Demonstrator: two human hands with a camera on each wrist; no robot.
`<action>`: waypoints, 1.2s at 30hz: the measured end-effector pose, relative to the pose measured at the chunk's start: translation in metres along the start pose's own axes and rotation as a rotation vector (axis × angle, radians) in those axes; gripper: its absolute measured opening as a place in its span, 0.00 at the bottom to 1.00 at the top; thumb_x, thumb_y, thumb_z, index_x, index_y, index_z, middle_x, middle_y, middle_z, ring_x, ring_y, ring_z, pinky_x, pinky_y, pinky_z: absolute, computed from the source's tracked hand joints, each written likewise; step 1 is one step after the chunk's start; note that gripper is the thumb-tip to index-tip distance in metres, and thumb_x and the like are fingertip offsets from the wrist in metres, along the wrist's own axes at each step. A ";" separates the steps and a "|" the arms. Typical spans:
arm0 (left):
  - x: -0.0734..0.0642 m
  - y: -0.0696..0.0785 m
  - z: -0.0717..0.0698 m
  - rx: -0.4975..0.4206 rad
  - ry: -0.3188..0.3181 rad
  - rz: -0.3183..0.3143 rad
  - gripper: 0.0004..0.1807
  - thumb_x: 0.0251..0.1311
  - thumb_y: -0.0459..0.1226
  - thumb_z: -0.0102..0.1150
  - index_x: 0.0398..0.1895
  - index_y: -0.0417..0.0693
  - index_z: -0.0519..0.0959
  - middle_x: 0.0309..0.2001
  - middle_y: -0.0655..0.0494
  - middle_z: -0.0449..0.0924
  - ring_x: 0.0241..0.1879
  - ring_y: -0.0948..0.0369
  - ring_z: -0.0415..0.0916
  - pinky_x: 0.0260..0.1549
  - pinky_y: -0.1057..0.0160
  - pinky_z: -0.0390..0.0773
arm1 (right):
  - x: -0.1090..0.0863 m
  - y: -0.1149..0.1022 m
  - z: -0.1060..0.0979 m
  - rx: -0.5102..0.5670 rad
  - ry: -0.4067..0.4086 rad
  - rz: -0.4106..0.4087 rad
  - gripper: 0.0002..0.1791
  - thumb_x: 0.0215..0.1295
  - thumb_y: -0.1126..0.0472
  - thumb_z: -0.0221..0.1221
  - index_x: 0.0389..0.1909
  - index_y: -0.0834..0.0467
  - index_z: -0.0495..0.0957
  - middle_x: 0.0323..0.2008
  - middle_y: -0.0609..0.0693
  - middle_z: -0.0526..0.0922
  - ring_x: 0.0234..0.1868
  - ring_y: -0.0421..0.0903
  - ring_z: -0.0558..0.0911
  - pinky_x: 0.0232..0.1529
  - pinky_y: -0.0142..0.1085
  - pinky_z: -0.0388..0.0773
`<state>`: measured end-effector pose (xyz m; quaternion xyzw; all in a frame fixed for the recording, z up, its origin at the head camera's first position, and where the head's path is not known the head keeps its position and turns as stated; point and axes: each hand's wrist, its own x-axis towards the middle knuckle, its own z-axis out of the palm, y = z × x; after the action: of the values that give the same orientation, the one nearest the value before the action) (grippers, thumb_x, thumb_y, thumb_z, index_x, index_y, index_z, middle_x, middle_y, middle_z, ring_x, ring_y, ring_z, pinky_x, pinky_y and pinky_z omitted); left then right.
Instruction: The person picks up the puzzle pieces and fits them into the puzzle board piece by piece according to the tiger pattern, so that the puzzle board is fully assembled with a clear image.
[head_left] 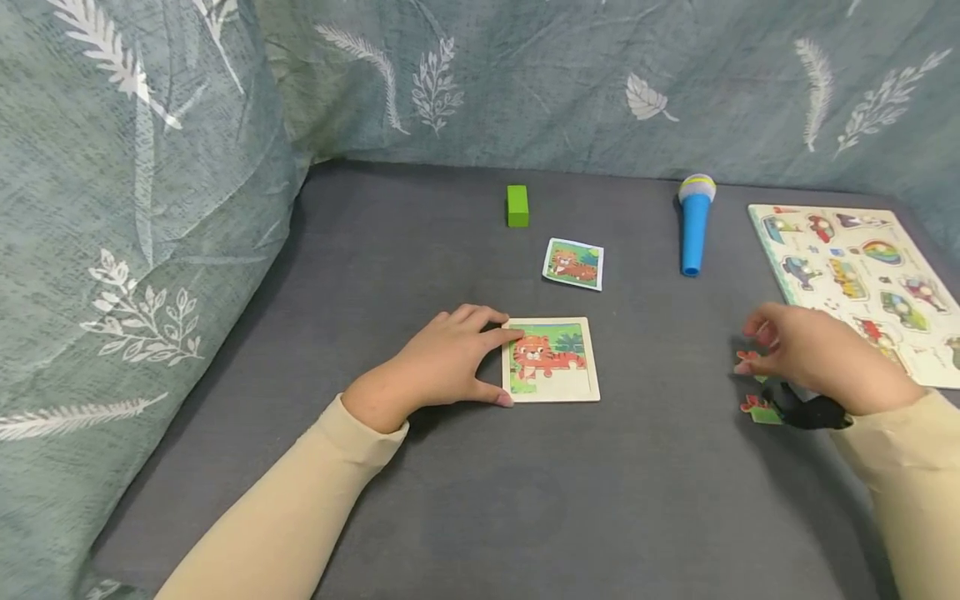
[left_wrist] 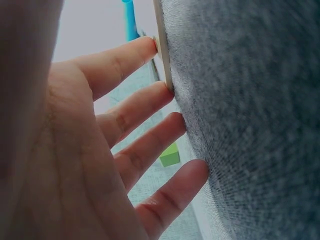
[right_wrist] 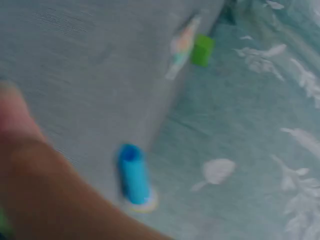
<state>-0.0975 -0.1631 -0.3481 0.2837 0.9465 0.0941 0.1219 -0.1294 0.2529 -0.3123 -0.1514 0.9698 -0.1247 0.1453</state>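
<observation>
My left hand (head_left: 442, 367) rests at the left edge of a square puzzle board (head_left: 551, 397), its fingers spread and fairly straight. The index finger lies over the frame, and the thumb touches the lower left corner. Inside the frame is a partly filled tiger picture, with bare wood at its lower right. In the left wrist view, fingertips (left_wrist: 161, 86) touch the board's edge. My right hand (head_left: 821, 354) hovers beside two red and green puzzle pieces, the nearer piece (head_left: 765, 414) partly covered by a black wrist strap. The other piece (head_left: 747, 357) lies by the thumb, with thumb and fingers apart.
A tiger picture card (head_left: 573, 264) lies beyond the board, with a green block (head_left: 517, 206) behind it. A blue toy microphone (head_left: 696, 229) lies farther right. A large vehicle puzzle board (head_left: 855, 250) sits at the right edge. Leaf-patterned cloth (head_left: 525, 83) borders the grey table.
</observation>
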 end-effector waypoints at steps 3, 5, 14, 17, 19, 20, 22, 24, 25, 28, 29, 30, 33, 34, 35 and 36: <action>0.000 0.000 0.000 0.004 0.005 0.003 0.49 0.56 0.63 0.74 0.79 0.57 0.69 0.75 0.50 0.65 0.74 0.50 0.60 0.70 0.43 0.63 | -0.006 0.014 0.014 0.065 -0.004 0.014 0.19 0.58 0.62 0.76 0.40 0.65 0.77 0.31 0.50 0.82 0.32 0.48 0.81 0.34 0.44 0.76; 0.001 0.000 0.000 0.005 0.005 0.003 0.50 0.55 0.63 0.75 0.79 0.57 0.69 0.75 0.50 0.65 0.74 0.50 0.60 0.69 0.43 0.63 | -0.007 0.015 0.021 0.129 0.006 -0.002 0.15 0.60 0.65 0.74 0.39 0.63 0.77 0.30 0.47 0.81 0.30 0.43 0.79 0.32 0.39 0.75; -0.003 -0.002 0.000 0.002 0.006 -0.001 0.50 0.55 0.63 0.75 0.79 0.57 0.69 0.75 0.50 0.64 0.74 0.50 0.60 0.69 0.43 0.63 | 0.008 -0.062 0.031 0.532 0.033 -0.175 0.05 0.67 0.73 0.67 0.38 0.61 0.84 0.38 0.50 0.90 0.37 0.37 0.86 0.38 0.33 0.83; -0.003 -0.002 -0.001 0.000 0.002 0.003 0.50 0.55 0.63 0.74 0.79 0.57 0.69 0.75 0.50 0.64 0.74 0.50 0.60 0.69 0.43 0.63 | 0.017 -0.098 0.045 0.587 0.062 -0.236 0.01 0.67 0.66 0.70 0.37 0.58 0.88 0.38 0.47 0.89 0.39 0.41 0.85 0.42 0.34 0.82; -0.002 -0.001 -0.001 -0.002 0.001 0.005 0.50 0.55 0.63 0.74 0.79 0.57 0.68 0.75 0.50 0.64 0.74 0.50 0.60 0.70 0.43 0.63 | 0.024 -0.115 0.055 0.598 0.080 -0.258 0.01 0.67 0.65 0.71 0.37 0.57 0.88 0.37 0.47 0.88 0.38 0.44 0.83 0.40 0.34 0.81; -0.001 -0.001 -0.002 -0.004 -0.001 0.006 0.50 0.56 0.63 0.74 0.79 0.57 0.68 0.75 0.50 0.64 0.74 0.50 0.59 0.70 0.43 0.63 | 0.026 -0.121 0.059 0.598 0.093 -0.267 0.02 0.67 0.67 0.70 0.38 0.57 0.88 0.37 0.48 0.87 0.38 0.45 0.82 0.39 0.35 0.81; -0.001 -0.001 -0.002 -0.003 -0.002 0.009 0.50 0.56 0.63 0.74 0.79 0.57 0.68 0.75 0.50 0.64 0.74 0.50 0.60 0.69 0.43 0.63 | 0.028 -0.128 0.066 0.584 0.117 -0.260 0.05 0.66 0.70 0.70 0.37 0.58 0.86 0.34 0.48 0.86 0.35 0.45 0.82 0.34 0.35 0.80; 0.000 0.000 -0.002 -0.003 -0.005 0.011 0.50 0.56 0.63 0.74 0.79 0.58 0.69 0.75 0.50 0.64 0.74 0.50 0.60 0.69 0.43 0.64 | 0.029 -0.130 0.072 0.537 0.136 -0.246 0.06 0.64 0.70 0.71 0.34 0.57 0.84 0.30 0.47 0.85 0.31 0.44 0.81 0.31 0.34 0.78; 0.001 0.001 -0.002 -0.002 -0.007 0.013 0.49 0.56 0.64 0.74 0.79 0.58 0.69 0.75 0.50 0.64 0.74 0.50 0.60 0.69 0.43 0.64 | 0.028 -0.130 0.074 0.505 0.149 -0.246 0.07 0.63 0.69 0.73 0.32 0.57 0.84 0.29 0.46 0.84 0.30 0.43 0.80 0.30 0.34 0.77; 0.001 0.001 -0.002 0.006 -0.008 0.015 0.49 0.56 0.64 0.73 0.79 0.58 0.69 0.75 0.50 0.64 0.74 0.50 0.60 0.69 0.43 0.64 | 0.028 -0.129 0.080 0.371 0.226 -0.263 0.09 0.59 0.63 0.77 0.27 0.54 0.86 0.24 0.42 0.81 0.27 0.40 0.77 0.29 0.35 0.73; 0.001 0.001 -0.002 0.007 -0.006 0.015 0.49 0.56 0.63 0.73 0.79 0.58 0.69 0.75 0.50 0.64 0.74 0.50 0.60 0.69 0.43 0.64 | 0.028 -0.129 0.081 0.335 0.249 -0.273 0.09 0.57 0.62 0.78 0.26 0.54 0.86 0.24 0.41 0.80 0.26 0.40 0.76 0.29 0.36 0.73; 0.001 0.000 -0.002 0.010 -0.003 0.014 0.49 0.56 0.63 0.74 0.79 0.58 0.69 0.75 0.50 0.65 0.74 0.50 0.60 0.69 0.43 0.64 | 0.029 -0.129 0.082 0.311 0.264 -0.289 0.09 0.57 0.62 0.78 0.25 0.53 0.86 0.24 0.41 0.80 0.26 0.39 0.76 0.29 0.36 0.73; 0.000 -0.001 -0.001 0.013 0.005 0.015 0.49 0.56 0.64 0.73 0.79 0.57 0.69 0.75 0.50 0.65 0.74 0.50 0.60 0.69 0.43 0.64 | 0.030 -0.130 0.083 0.257 0.286 -0.371 0.06 0.57 0.64 0.78 0.28 0.53 0.89 0.27 0.41 0.81 0.29 0.40 0.76 0.31 0.37 0.74; 0.000 -0.001 -0.001 0.013 0.008 0.016 0.49 0.56 0.64 0.73 0.78 0.57 0.69 0.75 0.50 0.65 0.75 0.50 0.60 0.69 0.43 0.64 | 0.031 -0.130 0.083 0.237 0.288 -0.402 0.06 0.57 0.64 0.78 0.30 0.53 0.90 0.29 0.42 0.82 0.30 0.41 0.76 0.32 0.37 0.75; 0.000 -0.002 0.000 0.013 0.011 0.016 0.49 0.56 0.64 0.73 0.78 0.57 0.69 0.75 0.50 0.65 0.75 0.50 0.60 0.69 0.43 0.64 | 0.030 -0.130 0.083 0.217 0.289 -0.435 0.06 0.57 0.64 0.78 0.31 0.53 0.91 0.31 0.42 0.83 0.31 0.42 0.77 0.33 0.38 0.75; 0.000 -0.002 0.000 0.014 0.012 0.016 0.49 0.56 0.64 0.73 0.78 0.57 0.70 0.75 0.50 0.65 0.75 0.50 0.59 0.69 0.43 0.64 | 0.030 -0.130 0.083 0.195 0.287 -0.470 0.06 0.56 0.64 0.78 0.33 0.54 0.91 0.33 0.43 0.83 0.33 0.42 0.77 0.34 0.38 0.76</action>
<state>-0.0980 -0.1648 -0.3487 0.2917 0.9455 0.0904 0.1134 -0.0965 0.1063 -0.3591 -0.3379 0.9022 -0.2677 -0.0122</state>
